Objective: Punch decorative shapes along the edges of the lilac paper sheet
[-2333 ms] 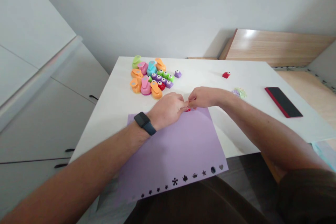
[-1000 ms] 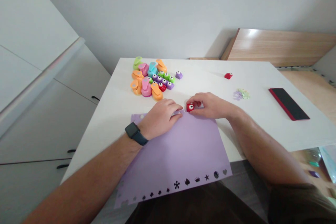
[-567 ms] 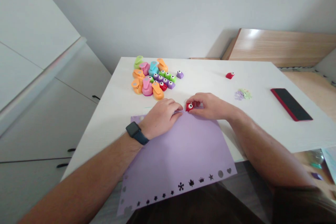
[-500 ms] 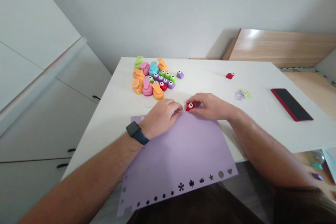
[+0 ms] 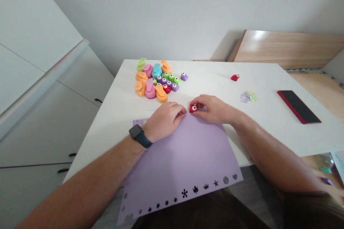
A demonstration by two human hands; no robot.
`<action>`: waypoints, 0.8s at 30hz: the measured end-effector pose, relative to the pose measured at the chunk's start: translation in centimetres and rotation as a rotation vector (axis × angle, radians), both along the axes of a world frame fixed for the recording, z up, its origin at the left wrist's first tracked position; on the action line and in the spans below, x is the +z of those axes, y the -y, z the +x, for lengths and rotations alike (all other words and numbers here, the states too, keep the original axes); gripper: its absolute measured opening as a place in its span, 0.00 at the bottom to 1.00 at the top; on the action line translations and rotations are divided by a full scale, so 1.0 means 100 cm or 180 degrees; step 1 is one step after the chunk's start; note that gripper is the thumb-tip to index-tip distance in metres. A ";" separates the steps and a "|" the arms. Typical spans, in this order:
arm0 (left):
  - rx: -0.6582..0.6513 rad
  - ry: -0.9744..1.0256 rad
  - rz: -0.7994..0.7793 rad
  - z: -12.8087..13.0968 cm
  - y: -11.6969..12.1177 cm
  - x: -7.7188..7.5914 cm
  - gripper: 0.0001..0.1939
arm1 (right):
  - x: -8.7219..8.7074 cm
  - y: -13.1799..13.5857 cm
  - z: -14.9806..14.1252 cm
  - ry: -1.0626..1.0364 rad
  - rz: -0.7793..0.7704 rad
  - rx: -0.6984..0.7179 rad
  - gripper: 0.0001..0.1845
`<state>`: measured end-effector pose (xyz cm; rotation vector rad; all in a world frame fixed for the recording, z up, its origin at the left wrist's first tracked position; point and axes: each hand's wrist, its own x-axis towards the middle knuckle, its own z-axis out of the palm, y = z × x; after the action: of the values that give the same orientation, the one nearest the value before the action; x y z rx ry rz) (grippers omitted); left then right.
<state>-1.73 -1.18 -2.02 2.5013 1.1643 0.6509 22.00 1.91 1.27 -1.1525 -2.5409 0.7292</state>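
A sheet of purple paper lies over the table's near edge, with punched shapes such as stars, a crown and a heart along its near side. My right hand holds a small red craft punch between thumb and fingers at the sheet's far edge. Just left of the punch, my left hand pinches that same edge with thumb and fingertips close together. A dark watch sits on my left wrist. The jaw of the punch is too small to make out clearly.
Several craft punches in orange, pink, green and purple cluster at the back left. A lone purple punch and another red punch stand apart. Paper scraps and a black-and-red flat object lie to the right.
The red punch has tipped slightly in my right hand, so its top faces me more. The paper's near edge has shifted a little to the left. Both hands stay almost in place.
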 end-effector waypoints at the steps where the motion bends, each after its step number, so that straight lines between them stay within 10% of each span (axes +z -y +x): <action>1: -0.0001 0.0008 0.0006 0.000 0.000 0.000 0.07 | -0.001 -0.001 0.000 0.0002 0.0016 -0.0036 0.14; 24: -0.0083 0.0133 -0.0037 -0.001 0.003 0.008 0.06 | -0.001 -0.017 0.016 0.0483 0.0289 -0.0714 0.14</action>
<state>-1.86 -1.50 -1.26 2.4768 1.1155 0.6841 23.63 3.62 1.13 -1.4811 -2.4777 0.4837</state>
